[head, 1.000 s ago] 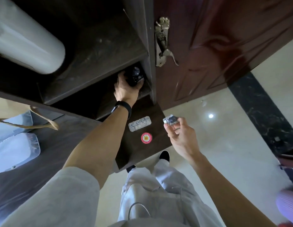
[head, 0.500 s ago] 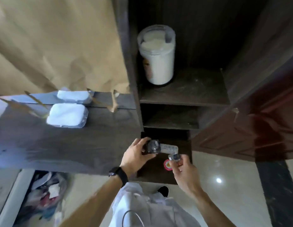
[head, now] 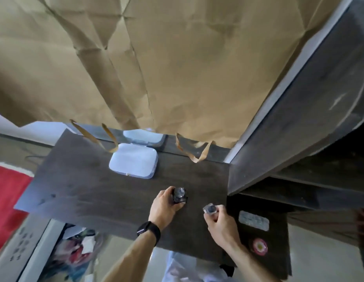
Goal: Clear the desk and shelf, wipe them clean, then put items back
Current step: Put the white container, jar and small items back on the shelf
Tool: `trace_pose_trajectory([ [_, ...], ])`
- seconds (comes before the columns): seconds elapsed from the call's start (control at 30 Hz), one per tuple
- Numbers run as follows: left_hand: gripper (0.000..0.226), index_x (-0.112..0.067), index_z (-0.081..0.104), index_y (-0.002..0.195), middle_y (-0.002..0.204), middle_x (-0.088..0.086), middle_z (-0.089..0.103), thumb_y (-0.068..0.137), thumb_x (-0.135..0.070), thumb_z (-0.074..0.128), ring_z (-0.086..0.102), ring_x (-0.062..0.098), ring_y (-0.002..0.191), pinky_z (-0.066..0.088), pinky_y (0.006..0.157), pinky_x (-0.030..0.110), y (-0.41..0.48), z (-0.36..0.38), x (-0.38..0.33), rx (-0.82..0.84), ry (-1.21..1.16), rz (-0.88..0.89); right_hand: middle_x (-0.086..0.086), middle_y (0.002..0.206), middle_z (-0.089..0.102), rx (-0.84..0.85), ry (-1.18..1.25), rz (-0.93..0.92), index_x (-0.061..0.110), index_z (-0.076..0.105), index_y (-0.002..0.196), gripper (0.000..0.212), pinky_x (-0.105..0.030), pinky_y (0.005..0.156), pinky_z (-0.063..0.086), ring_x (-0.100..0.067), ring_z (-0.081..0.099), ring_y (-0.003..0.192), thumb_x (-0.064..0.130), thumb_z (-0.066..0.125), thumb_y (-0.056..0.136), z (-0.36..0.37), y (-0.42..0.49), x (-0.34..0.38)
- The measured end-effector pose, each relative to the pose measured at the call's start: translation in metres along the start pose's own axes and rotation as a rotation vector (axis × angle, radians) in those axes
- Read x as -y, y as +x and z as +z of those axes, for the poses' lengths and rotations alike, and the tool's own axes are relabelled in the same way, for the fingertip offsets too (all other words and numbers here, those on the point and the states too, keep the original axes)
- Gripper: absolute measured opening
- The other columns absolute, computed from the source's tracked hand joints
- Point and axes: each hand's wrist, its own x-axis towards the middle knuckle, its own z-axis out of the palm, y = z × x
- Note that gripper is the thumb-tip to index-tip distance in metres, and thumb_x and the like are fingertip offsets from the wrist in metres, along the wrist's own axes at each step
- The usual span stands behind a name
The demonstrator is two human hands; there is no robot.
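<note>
Out of the shelf [head: 299, 139] a second ago, in mid-air half a second ago. Now down at the desk [head: 85, 192], to the right of the white case [head: 134, 160] and nearer the body. Cannot tell whether quite resting on the wood yet.

Gripped in the left hand [head: 164, 206], fingers and thumb curled round the sides of the jar [head: 179, 195], watch [head: 149, 231] on the wrist behind. Right hand [head: 219, 226] further right of the case again, by the desk's shelf-side end, pinching a small clear piece [head: 210, 209] between thumb and fingertips, raised and held as it was a second ago.

Read as the clearing stage: shelf contents coming out onto the desk, with one compartment the lighter for it. Wiping judged not yet begun, no cloth in either hand. Likely next: let go of the jar, set the clear piece beside it, go back for more.

As for the jar — small, squat, black and glossy, with a rounded top catching the light. Too blurred to read any label or tell lid from body. Looks light enough for one hand, and rigid. The clear piece is squarish with a dark round centre — possibly a cap, not certain.

Behind the case, a second like it [head: 143, 136], half under hanging brown paper [head: 177, 68].
</note>
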Motion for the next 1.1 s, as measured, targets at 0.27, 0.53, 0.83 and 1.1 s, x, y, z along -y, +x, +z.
trace_pose_trajectory([
  [0.27,0.062,-0.025,0.058,0.133,0.121,-0.011,0.061,0.076,-0.032,0.084,0.053,0.001,0.094,0.032,0.076,-0.004,0.086,0.008,-0.014,0.117,-0.013,0.151,0.004,0.082,0.073,-0.323,0.158,0.196,0.023,0.048,0.094,0.026,-0.035,0.065,0.055,-0.02,0.071,0.071,0.044,0.064,0.088,0.023,0.092,0.048],
  [0.53,0.065,-0.032,0.059,0.134,0.126,-0.016,0.062,0.073,-0.034,0.084,0.061,0.01,0.11,0.052,0.092,0.031,0.115,0.033,-0.023,0.097,-0.064,0.226,0.004,0.078,0.072,-0.313,0.274,0.381,0.03,0.041,0.088,0.037,-0.039,0.072,0.056,-0.021,0.07,0.072,0.05,0.07,0.076,0.026,0.134,0.038],
  [0.83,0.079,-0.044,0.042,0.145,0.129,-0.025,0.055,0.075,-0.043,0.079,0.06,0.008,0.106,0.055,0.086,0.031,0.117,0.036,-0.024,0.084,-0.003,0.22,0.001,0.08,0.072,-0.339,0.316,0.297,0.022,0.046,0.102,0.047,-0.033,0.072,0.052,-0.021,0.069,0.077,0.035,0.081,0.074,0.024,0.123,0.043],
  [1.1,0.065,-0.021,0.041,0.149,0.15,-0.006,0.043,0.09,-0.034,0.066,0.043,0.016,0.134,0.033,0.111,0.022,0.073,0.019,-0.01,0.133,0.198,0.139,0.007,0.11,0.065,-0.014,0.143,0.215,0.018,0.047,0.13,0.045,-0.02,0.078,0.042,-0.008,0.061,0.091,0.034,0.061,0.09,-0.001,0.053,0.029],
])
